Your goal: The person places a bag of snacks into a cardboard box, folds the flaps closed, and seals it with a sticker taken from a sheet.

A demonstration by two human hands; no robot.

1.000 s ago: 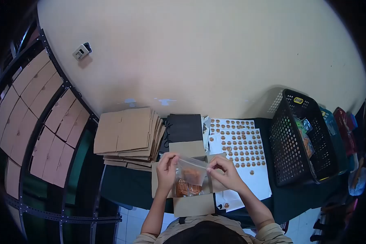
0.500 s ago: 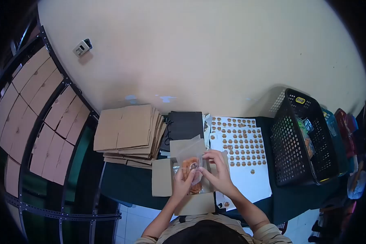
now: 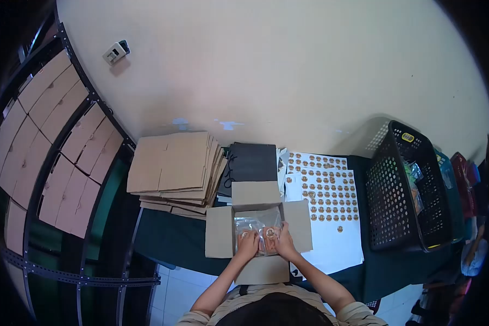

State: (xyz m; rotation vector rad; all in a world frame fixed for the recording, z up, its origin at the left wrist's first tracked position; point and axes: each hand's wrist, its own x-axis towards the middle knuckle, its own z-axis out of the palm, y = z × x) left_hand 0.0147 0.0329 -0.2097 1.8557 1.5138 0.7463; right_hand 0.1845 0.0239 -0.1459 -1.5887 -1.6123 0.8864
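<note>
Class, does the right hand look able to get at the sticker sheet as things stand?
Probably yes. The right hand is at the open box; the sticker sheet lies just past its right flap, which is folded outward and leaves most stickers uncovered.

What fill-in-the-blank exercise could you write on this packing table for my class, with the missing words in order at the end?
1. The left hand and right hand touch see-through bags in the open cardboard ____.
2. The cardboard stack lies on the person's ____ side.
3. The round stickers are on sheets whose colour is ____.
4. The basket, with holes in its sides, is coloured ____.

Missing words: box; left; white; black.
</note>
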